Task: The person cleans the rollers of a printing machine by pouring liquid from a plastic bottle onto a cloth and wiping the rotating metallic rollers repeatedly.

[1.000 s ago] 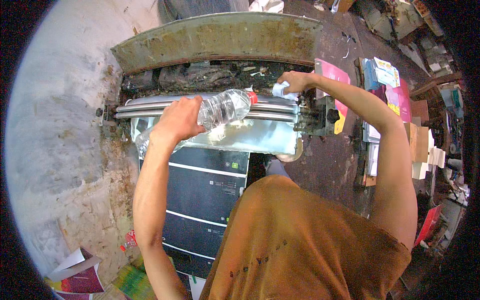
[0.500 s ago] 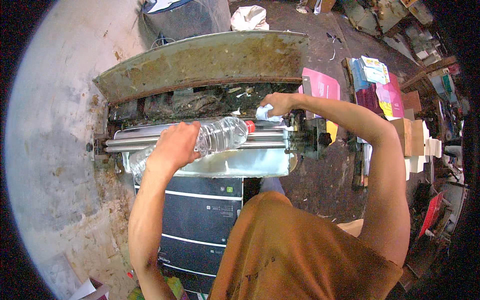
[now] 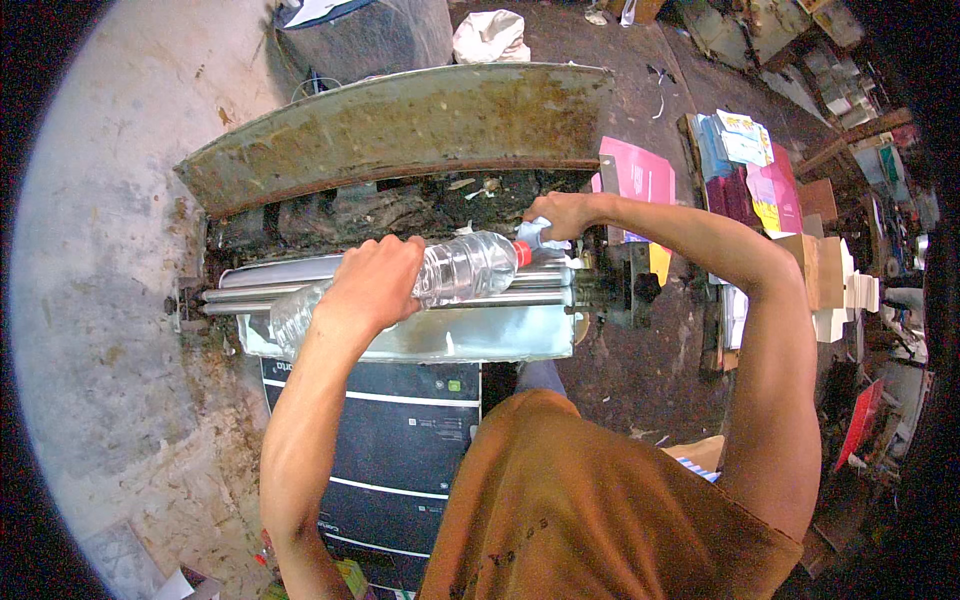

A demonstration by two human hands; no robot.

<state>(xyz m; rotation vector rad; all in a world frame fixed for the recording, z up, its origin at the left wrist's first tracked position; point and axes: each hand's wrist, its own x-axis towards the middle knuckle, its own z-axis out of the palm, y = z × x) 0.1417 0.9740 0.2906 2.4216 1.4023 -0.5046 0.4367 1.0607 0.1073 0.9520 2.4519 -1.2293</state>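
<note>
Clear plastic bottle (image 3: 465,268) slants over the metal rollers (image 3: 540,298), touching or not I cannot tell, its red cap (image 3: 523,253) toward 3 o'clock and its base toward 8 o'clock of the left hand (image 3: 375,285), whose fingers wrap its middle, tips partly hidden; a steady, light grip should suit such thin walls. Just beyond the cap, at 1 o'clock, the right hand (image 3: 565,215) has its fingers pinching a crumpled pale cloth (image 3: 535,232), best kept bunched and clear of the rollers.
</note>
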